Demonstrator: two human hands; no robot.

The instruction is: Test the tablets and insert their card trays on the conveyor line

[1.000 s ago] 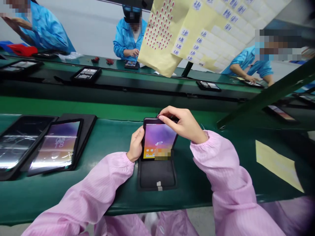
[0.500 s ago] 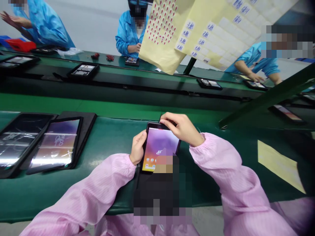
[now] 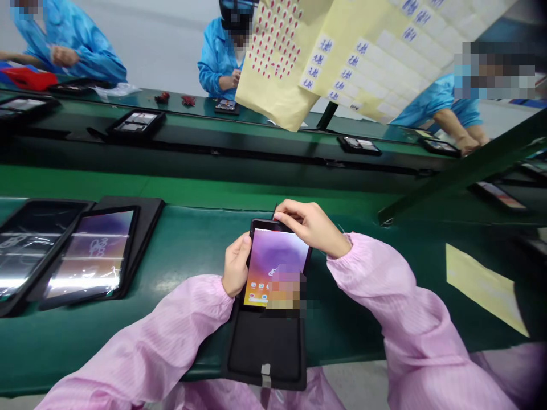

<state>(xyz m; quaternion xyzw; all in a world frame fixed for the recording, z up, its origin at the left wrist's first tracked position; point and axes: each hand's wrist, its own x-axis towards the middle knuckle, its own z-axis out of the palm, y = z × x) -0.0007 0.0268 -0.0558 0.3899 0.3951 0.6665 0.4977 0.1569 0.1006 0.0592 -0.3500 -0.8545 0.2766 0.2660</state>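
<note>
A lit tablet (image 3: 273,256) with a purple and orange screen is held upright in front of me, its lower end over a black padded tray (image 3: 265,344). My left hand (image 3: 236,266) grips its left edge, thumb along the frame. At the top edge, my right hand (image 3: 314,225) is closed in a pinch. A thin dark tip sticks up by its fingertips, with a hint of red; I cannot make out what it is. The tray's recess shows below the tablet, and a light strip of tape (image 3: 265,370) crosses its near edge.
On the left lie another lit tablet (image 3: 92,253) on a black tray and a dark tablet (image 3: 32,245). A yellow sheet (image 3: 487,290) lies right. Ahead, a line (image 3: 213,151) carries several devices; people in blue work behind it. Label sheets hang above; a green post slants at right.
The view has shifted slightly, and more of the black tray now shows below the tablet. Both hands keep their places on the tablet. Devices on the far line have slid a little left.
</note>
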